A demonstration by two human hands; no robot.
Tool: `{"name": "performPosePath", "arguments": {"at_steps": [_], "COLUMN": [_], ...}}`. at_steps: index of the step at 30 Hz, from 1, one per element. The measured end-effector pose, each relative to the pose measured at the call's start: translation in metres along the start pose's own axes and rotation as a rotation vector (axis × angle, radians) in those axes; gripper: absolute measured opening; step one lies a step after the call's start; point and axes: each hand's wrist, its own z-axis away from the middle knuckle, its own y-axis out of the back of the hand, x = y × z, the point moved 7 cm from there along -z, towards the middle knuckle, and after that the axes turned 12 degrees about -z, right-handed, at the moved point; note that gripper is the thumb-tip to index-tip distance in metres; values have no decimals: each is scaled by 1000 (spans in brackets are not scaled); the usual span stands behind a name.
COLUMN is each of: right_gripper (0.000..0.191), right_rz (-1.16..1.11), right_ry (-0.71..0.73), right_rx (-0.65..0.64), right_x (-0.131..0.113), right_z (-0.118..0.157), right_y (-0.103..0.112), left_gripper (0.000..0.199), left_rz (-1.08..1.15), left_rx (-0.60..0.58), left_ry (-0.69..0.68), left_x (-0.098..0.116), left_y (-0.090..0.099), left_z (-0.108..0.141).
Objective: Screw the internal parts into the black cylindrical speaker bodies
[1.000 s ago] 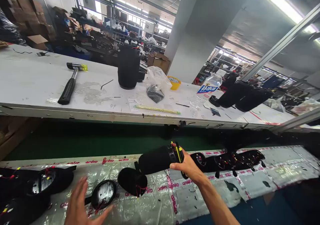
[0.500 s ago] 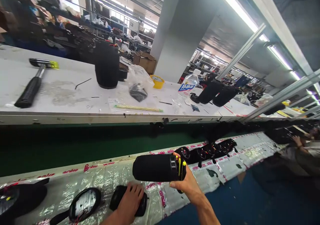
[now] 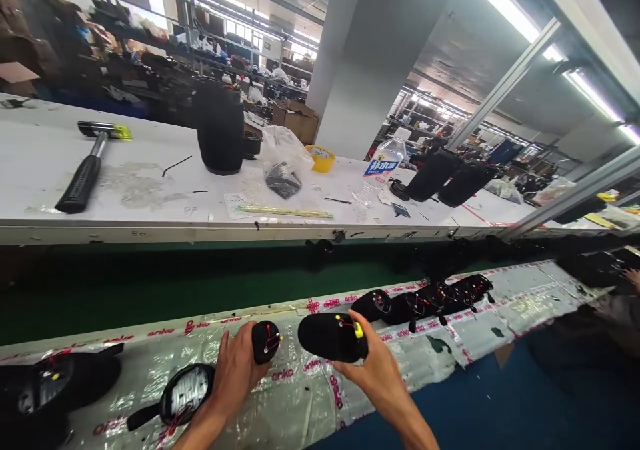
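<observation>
L grip (image 3: 235, 377) closed on black cyl (image 3: 265, 342), red wires | R grip (image 3: 365, 363) closed on black foam cyl (image 3: 330, 338), yellow tabs | cyls just apart | plastic sheet (image 3: 300, 397) edge 6 o'clock, open room 3 o'clock

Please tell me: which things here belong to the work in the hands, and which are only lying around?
In use:
left hand, holding short black cylinder with red wires
right hand, holding longer black cylinder with yellow tab
oval mesh part
row of wired black parts

Lying around, on the far bench:
hammer
plastic bag
plastic bottle
yellow bowl
</observation>
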Motion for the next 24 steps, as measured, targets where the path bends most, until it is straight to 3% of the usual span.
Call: {"name": "performPosePath", "arguments": {"at_steps": [6, 8, 10, 14, 17, 19, 21, 24], "right_gripper": [90, 94, 101, 101, 71, 52, 50, 43], "right_rz": [18, 22, 19, 21, 68, 131, 219, 360], "right_ry": [-33, -51, -51, 20, 67, 80, 91, 66], "right_rx": [-114, -147, -179, -206, -149, -81, 6, 92], "right_x": [42, 48, 49, 42, 37, 32, 24, 14], "right_z": [-20, -20, -18, -16, -47, -90, -146, -227], "right_y": [-109, -131, -138, -123, -96, -75, -54, -39], "left_gripper": [77, 77, 77, 83, 97, 106, 110, 96], "left_rz": [-255, -305, -338, -379, -385, -394, -408, -445], "left_rx": [-30, -38, -36, 9, 21, 27, 38, 93], "left_ry": [-80, -116, -158, -228, -271, -276, -300, -368], "left_x": [3, 2, 0, 1, 12, 21, 29, 29], "left_y": [8, 5, 3, 6, 10, 12, 14, 20], "left_z": [14, 14, 14, 17, 22, 26, 31, 38]}}
